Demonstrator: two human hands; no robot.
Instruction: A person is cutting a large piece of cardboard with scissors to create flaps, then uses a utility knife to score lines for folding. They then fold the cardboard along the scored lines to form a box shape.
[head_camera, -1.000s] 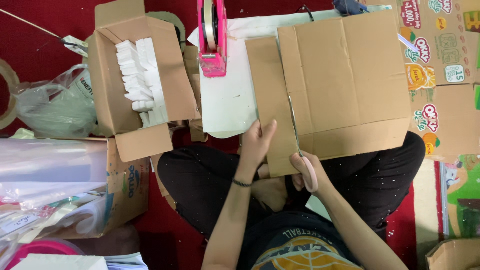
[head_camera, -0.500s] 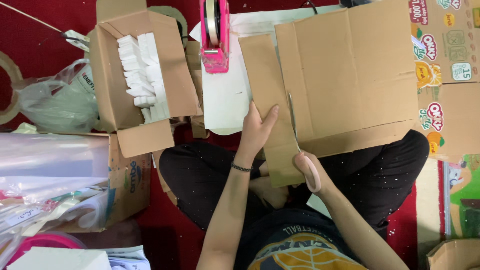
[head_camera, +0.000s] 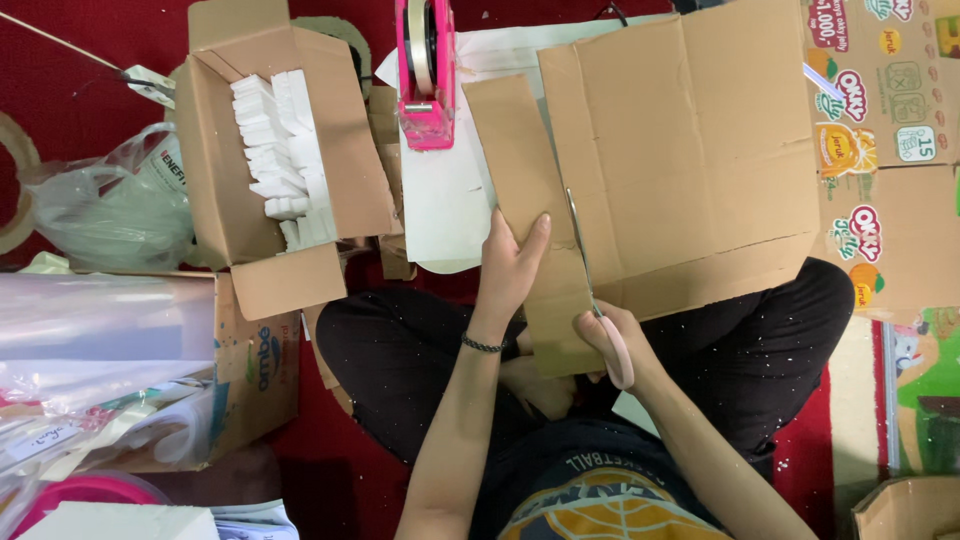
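Note:
A large flattened brown cardboard sheet lies over my crossed legs. My right hand grips pink-handled scissors, whose blades run up a cut between the sheet and a narrower cardboard strip on its left. My left hand lies flat on that strip, fingers pointing up, with a dark band on the wrist. The strip's lower end rests by my right hand.
A pink tape dispenser stands at the top centre on white paper. An open carton of white foam pieces sits at left, beside a plastic bag. Printed cartons lie at right on the red floor.
The scissors have advanced further up the cardboard, lengthening the cut. My left hand slid upward along the strip, and the strip has swung slightly away from the main sheet.

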